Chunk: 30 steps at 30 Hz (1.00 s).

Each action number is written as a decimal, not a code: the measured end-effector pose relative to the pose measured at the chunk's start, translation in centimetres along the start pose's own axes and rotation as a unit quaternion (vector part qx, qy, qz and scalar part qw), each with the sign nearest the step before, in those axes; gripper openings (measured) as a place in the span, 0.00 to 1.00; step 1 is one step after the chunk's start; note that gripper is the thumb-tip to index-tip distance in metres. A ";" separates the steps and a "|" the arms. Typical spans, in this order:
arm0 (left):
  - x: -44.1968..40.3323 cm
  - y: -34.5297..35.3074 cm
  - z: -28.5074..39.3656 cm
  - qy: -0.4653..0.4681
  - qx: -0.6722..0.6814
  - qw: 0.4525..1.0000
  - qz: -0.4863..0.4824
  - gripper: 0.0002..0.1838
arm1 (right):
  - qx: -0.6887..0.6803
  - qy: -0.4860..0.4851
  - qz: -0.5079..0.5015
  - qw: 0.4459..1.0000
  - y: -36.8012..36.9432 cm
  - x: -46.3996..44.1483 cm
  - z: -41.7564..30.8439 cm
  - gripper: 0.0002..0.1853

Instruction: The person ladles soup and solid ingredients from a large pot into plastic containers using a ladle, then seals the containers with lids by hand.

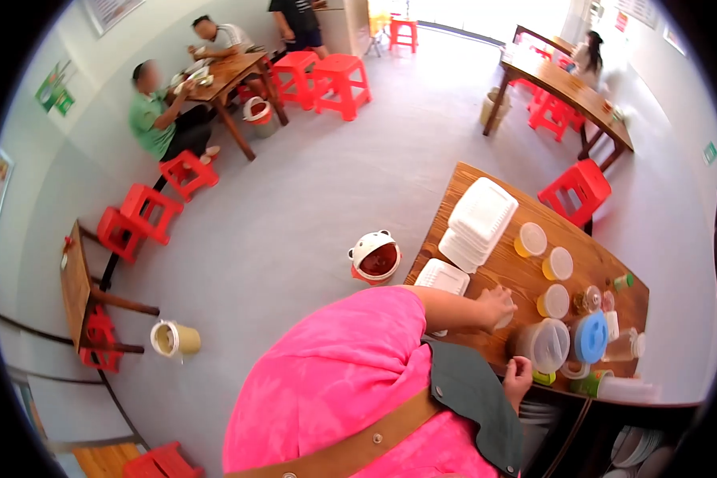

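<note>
My left hand reaches over the wooden table, fingers bent down around a pale, translucent round thing that they mostly cover. Curled near the table's front edge is my right hand; what its fingers hold, if anything, is hidden. Just beyond it stands a large clear tub with a translucent lid. A blue-lidded jug is beside that tub. Lidded cups of yellow contents stand in a row further over. White foam boxes are stacked at the far end, with another white box near my left forearm.
A white and red animal-shaped bin is on the floor beside the table. Red stools stand around the room. People sit eating at a table at upper left. A beige bucket is at lower left.
</note>
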<state>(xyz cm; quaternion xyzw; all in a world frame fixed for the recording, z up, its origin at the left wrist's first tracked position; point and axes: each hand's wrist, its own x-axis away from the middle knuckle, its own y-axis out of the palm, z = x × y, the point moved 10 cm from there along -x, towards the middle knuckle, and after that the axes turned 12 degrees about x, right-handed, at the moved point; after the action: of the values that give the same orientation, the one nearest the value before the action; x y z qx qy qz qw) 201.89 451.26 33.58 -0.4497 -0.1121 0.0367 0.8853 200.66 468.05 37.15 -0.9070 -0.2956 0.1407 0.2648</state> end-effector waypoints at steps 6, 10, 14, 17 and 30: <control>2.4 1.0 0.4 0.021 0.007 1.000 -0.001 0.48 | 0.022 0.173 -0.125 0.977 7.4 -3.0 9.4 0.08; 2.8 1.1 0.7 0.035 0.017 0.999 -0.020 0.47 | -0.094 0.232 -0.189 0.949 10.6 -3.8 11.9 0.11; 2.7 1.3 0.7 0.032 0.017 0.999 -0.031 0.45 | -0.044 0.200 -0.192 0.960 10.9 -4.8 11.9 0.14; 2.3 1.5 0.5 0.055 0.013 0.998 0.019 0.42 | -0.031 0.202 -0.219 0.954 11.0 -4.8 10.8 0.16; 2.6 1.5 1.6 0.017 0.000 0.999 -0.048 0.45 | 0.180 0.091 -0.146 0.969 8.7 -6.5 8.4 0.17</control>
<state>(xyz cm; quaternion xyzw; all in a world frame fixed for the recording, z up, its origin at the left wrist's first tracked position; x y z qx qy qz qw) 204.08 453.88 33.74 -0.4448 -0.1183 -0.0141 0.8877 196.08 461.41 25.95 -0.8007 -0.3693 0.0683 0.4668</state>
